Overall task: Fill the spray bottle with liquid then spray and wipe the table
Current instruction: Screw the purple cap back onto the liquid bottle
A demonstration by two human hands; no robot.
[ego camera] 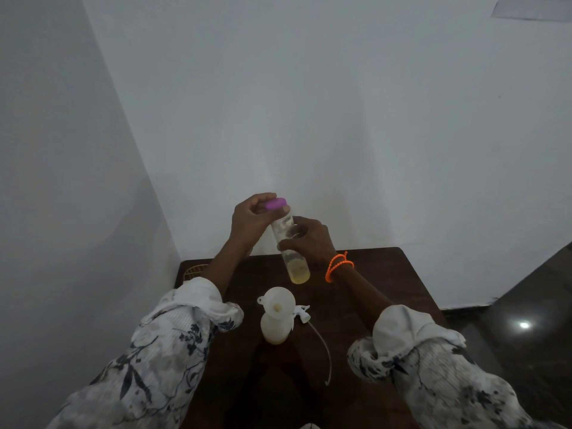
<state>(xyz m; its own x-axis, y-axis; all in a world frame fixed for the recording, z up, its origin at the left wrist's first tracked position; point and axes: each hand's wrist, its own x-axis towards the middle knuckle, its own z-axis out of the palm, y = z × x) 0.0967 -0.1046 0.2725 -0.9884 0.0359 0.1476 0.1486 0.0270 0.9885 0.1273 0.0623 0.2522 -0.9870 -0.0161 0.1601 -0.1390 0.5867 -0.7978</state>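
head view: clear bottle [290, 249] near upright, purple cap [275, 203] up, tilted left.

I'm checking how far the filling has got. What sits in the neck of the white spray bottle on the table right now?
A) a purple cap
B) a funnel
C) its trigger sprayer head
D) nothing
B: a white funnel sits in the spray bottle, while the sprayer head lies beside it on the table.
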